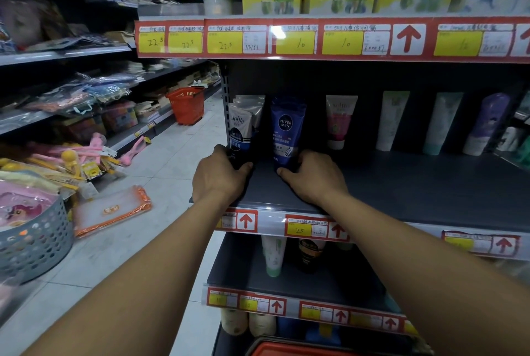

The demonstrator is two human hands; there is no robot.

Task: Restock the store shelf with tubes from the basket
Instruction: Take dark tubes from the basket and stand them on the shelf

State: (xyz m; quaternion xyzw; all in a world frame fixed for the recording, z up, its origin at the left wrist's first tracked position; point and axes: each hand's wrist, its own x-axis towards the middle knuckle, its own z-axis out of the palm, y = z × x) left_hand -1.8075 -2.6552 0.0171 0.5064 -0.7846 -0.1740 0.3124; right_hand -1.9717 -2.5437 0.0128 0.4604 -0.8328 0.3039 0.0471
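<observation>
Both arms reach onto the dark middle shelf (401, 183) of the store rack. The left hand (219, 176) grips the base of a white-and-blue Softto tube (241, 132) standing hard against the rack's left upright, more tubes stacked behind it. The right hand (312, 176) curls round the foot of a blue Nivea Men tube (285, 129), also upright; a narrow gap of bare shelf separates the two. To the right stands a pink Softto tube (341, 120), set further back (open shelf lies in front of it). A red basket rim (286, 350) shows at the bottom edge, below the arms.
</observation>
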